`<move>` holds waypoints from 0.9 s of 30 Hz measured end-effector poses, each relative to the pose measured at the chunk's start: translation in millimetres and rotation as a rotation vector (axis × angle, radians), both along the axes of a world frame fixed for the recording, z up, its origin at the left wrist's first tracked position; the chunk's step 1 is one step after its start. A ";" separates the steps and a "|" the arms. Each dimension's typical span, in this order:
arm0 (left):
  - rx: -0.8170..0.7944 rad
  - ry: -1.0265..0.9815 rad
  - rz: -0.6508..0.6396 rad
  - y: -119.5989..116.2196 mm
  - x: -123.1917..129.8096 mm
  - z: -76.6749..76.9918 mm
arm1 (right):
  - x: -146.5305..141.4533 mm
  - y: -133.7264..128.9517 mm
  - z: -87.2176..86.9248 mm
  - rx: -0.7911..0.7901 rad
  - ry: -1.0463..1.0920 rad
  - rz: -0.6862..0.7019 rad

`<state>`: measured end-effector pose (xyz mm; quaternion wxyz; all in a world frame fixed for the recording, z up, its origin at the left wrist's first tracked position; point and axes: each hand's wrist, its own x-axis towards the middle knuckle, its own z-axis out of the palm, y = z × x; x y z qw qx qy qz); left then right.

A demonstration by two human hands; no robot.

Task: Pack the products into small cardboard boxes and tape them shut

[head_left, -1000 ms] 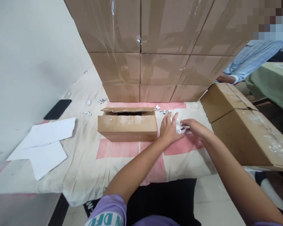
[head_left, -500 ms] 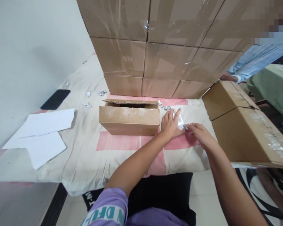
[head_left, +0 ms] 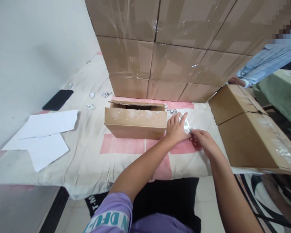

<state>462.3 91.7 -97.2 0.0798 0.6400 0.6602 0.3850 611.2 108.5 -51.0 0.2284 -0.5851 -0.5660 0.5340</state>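
Note:
My left hand [head_left: 176,130] rests just right of a small cardboard box [head_left: 135,119], thumb and index finger spread around a small white-and-silver object [head_left: 187,125] that it holds. The palm side and the far fingertips are partly hidden. My right hand [head_left: 203,139] is closed, its fingertips pinching the near right edge of that same object, close to my left thumb. What exactly the object is I cannot make out. Crumpled silver foil [head_left: 172,111] lies just beyond my left fingers. The box's top flap stands slightly raised over a dark gap.
Taped cartons [head_left: 177,61] are stacked behind. A large carton [head_left: 247,136] with a dark strap stands at right. White paper sheets [head_left: 48,142], a black phone-like slab [head_left: 58,99] and foil bits [head_left: 91,106] lie left. Another person's sleeve [head_left: 264,66] shows at upper right.
My right hand has shifted slightly left, nearer to my left hand. The whole view has moved a little; both hands stay at the white-and-silver object.

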 end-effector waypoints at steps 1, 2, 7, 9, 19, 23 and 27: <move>-0.002 -0.002 -0.002 -0.3 -0.2 0.2 | 0.8 -0.1 -0.8 0.007 -0.003 0.007; -0.007 -0.003 -0.005 -0.5 -0.3 0.5 | 1.4 -0.1 -1.5 0.014 -0.005 0.012; -0.028 0.004 -0.001 0.0 -0.2 0.5 | 2.3 -0.6 -2.8 0.009 -0.015 0.034; -0.024 -0.001 0.005 0.3 0.0 0.2 | 2.1 -0.5 -2.9 0.005 -0.018 0.032; -0.021 -0.026 0.000 -2.1 -0.4 3.4 | 21.3 1.7 -13.8 0.022 -0.062 0.133; -0.019 -0.007 -0.002 -1.1 -1.5 3.3 | 29.5 -1.6 -15.4 0.048 0.080 0.172; -0.034 -0.006 0.001 -0.9 -1.9 3.8 | 31.0 -4.1 -16.1 0.033 0.164 0.138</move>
